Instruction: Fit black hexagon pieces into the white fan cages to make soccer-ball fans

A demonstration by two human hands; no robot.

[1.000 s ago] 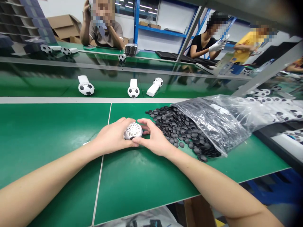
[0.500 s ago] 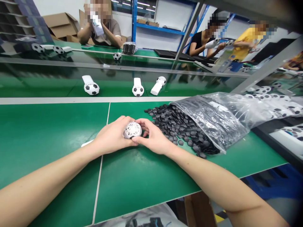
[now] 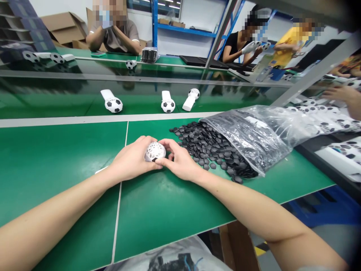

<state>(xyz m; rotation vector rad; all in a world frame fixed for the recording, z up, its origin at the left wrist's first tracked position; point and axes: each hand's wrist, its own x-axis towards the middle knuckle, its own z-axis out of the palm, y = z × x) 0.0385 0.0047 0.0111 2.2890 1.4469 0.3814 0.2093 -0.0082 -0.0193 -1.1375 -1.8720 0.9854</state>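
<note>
left hand [image 3: 132, 160] curled round white lattice ball shell [image 3: 155, 151], holding it; right hand [image 3: 180, 162] half-closed, fingertips [image 3: 169, 143] pressed on shell. shell sits between hands, over green workbench [image 3: 64, 150]. dark patch maybe at shell's underside, hard to tell. clear plastic bag [image 3: 248, 139] spills black hexagonal patches [image 3: 208, 145] just beside right hand.

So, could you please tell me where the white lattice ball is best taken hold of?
Cup the white lattice ball from its left side, as the left hand does, curling round it: it has no handle or flat face, but its lattice offers edges.
</note>
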